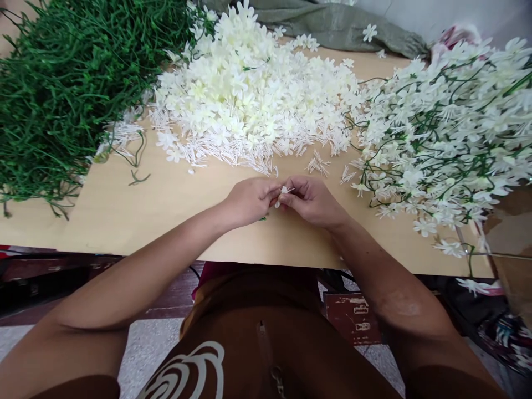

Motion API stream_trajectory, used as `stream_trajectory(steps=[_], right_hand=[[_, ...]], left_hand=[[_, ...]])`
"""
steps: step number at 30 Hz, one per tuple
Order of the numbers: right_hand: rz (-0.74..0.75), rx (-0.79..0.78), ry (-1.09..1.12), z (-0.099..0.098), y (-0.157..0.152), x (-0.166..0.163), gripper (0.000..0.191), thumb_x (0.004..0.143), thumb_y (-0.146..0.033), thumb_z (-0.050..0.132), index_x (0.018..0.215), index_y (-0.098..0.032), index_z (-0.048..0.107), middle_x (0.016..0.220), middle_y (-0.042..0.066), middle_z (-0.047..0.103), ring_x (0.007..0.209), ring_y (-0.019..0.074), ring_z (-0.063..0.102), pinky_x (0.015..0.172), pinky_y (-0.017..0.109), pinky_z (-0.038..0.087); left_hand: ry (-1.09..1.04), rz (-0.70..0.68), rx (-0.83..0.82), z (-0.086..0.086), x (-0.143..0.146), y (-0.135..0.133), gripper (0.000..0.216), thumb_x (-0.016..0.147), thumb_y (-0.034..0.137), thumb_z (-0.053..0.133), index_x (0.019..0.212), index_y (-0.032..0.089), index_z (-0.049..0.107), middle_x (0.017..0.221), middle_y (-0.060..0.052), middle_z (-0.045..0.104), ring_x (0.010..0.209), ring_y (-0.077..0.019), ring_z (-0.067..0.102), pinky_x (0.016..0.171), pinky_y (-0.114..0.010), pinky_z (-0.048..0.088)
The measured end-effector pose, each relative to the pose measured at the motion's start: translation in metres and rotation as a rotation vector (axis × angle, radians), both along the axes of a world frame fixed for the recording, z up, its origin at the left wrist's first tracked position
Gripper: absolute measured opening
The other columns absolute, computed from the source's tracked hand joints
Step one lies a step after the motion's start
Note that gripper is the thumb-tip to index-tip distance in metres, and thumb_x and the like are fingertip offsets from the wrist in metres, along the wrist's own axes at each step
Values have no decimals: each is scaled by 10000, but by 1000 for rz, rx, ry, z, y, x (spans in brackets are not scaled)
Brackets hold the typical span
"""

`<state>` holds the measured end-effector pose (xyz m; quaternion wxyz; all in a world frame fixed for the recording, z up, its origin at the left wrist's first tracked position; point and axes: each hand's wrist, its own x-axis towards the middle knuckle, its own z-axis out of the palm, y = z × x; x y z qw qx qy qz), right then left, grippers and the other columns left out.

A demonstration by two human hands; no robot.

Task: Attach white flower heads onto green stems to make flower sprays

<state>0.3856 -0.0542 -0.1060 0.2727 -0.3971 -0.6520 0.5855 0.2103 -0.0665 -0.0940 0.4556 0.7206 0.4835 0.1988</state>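
Observation:
My left hand (251,202) and my right hand (311,200) meet over the front middle of the table, fingertips almost touching. Between them is a small white artificial flower (284,190), pinched by the fingers of both hands and partly covered by them. A thin white stamen strand sticks out towards my right hand. Just below my left hand a bit of green (262,218) shows; whether it is a held stem or lies on the table, I cannot tell. Beyond my hands spreads a heap of loose white blossoms (253,83), with white stamen pieces (245,155) along its near edge.
A large pile of green plastic stems (75,83) covers the left of the table (145,221). Flower sprays (449,127) with white blossoms on green stems are heaped at right, some hanging over the edge. A grey-green cloth sack (332,25) lies along the back.

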Motion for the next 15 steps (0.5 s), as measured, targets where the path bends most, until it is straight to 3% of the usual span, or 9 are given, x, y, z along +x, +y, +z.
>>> stream_trajectory(steps=[8, 11, 15], right_hand=[[-122, 115, -20, 0, -2, -6, 394, 729, -526, 727, 653, -185, 545, 602, -7, 592, 568, 105, 514, 576, 275, 406], [-219, 160, -5, 6, -3, 1, 373, 738, -516, 725, 685, -187, 557, 626, -7, 604, 599, 110, 546, 598, 273, 431], [-344, 136, 97, 17, -1, 15, 412, 691, -560, 752, 675, -199, 553, 599, -31, 600, 578, 91, 547, 613, 262, 449]], left_hand=[[46, 70, 37, -1, -1, 3, 281, 902, 227, 412, 635, 174, 486, 580, 31, 462, 565, -101, 445, 577, -241, 360], [29, 54, 222, 2, -9, 3, 327, 937, 349, 401, 776, 162, 616, 721, -28, 604, 719, -150, 552, 699, -292, 429], [-77, 15, 567, 8, -23, 4, 412, 937, 450, 422, 1096, 159, 667, 1141, -124, 678, 1089, -217, 594, 958, -375, 436]])
